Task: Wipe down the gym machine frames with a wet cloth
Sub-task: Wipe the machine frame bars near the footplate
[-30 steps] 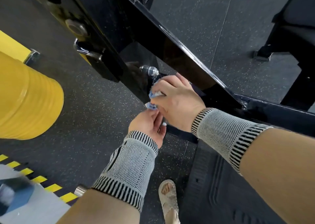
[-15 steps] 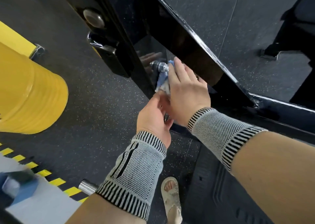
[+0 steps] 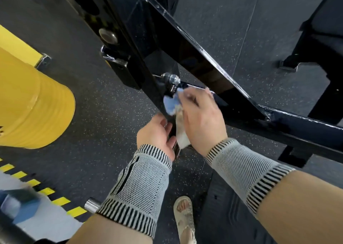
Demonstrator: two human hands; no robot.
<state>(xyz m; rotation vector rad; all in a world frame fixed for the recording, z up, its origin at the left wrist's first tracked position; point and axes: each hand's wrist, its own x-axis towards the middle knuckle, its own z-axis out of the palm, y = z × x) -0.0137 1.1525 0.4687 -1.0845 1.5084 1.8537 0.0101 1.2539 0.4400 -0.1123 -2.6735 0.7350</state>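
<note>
Apparently right-hand fingers point(image 3: 193, 100) pinch the cloth point(image 3: 171, 103) against the frame point(image 3: 204, 58).

The cloth point(image 3: 171, 102) lies against the frame point(image 3: 204, 58), just below the bolt point(image 3: 171, 78).

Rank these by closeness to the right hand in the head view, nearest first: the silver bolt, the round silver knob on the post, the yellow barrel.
From the right hand, which holds the cloth:
1. Silver bolt, just above its fingertips.
2. Round silver knob, higher up on the black post, to the upper left.
3. Yellow barrel, far left on the floor.
</note>
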